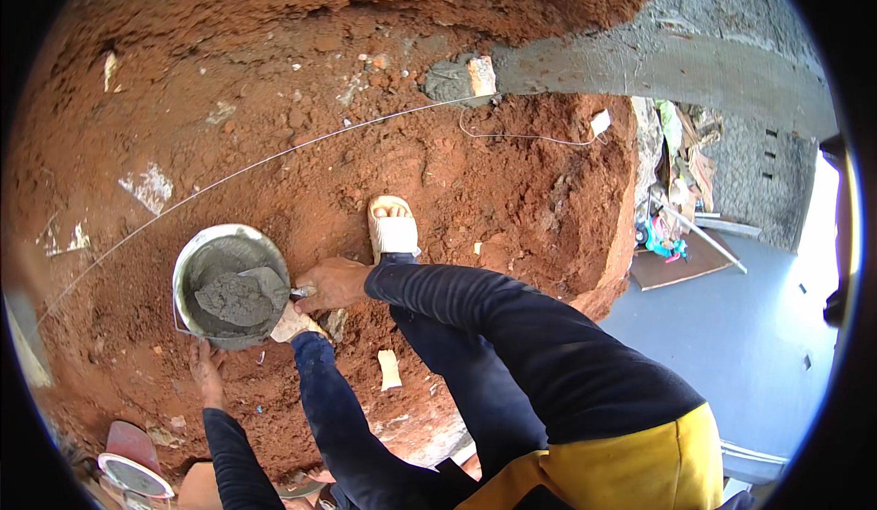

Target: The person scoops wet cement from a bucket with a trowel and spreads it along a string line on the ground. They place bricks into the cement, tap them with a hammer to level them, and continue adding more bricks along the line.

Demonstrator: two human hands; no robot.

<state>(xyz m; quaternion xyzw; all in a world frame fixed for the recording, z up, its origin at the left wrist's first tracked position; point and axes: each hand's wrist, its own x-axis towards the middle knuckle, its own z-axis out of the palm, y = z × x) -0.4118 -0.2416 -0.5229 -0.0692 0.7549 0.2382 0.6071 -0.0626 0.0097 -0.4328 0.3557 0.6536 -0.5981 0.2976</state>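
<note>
A round bucket (pixel 187 256) with a pale rim sits on the red soil, tilted so its inside shows. Grey wet mortar (pixel 233 300) lies heaped in it. My right hand (pixel 336 283) is closed around the handle of a trowel, whose mortar-smeared blade (pixel 267 283) reaches over the rim into the mortar. At the bucket's near left side, my left hand (pixel 208 375) has its fingers against the lower wall, by the thin wire handle; part of its grip is hidden. My sandalled left foot (pixel 294 323) stands close beside the bucket.
A taut string (pixel 320 137) crosses the soil to a block (pixel 481 76) set in mortar beside a grey concrete beam (pixel 658 67). The earth drops off at right toward a grey floor (pixel 703 318) with scraps. A reddish bucket (pixel 132 446) is at lower left. An earth bank rises beyond.
</note>
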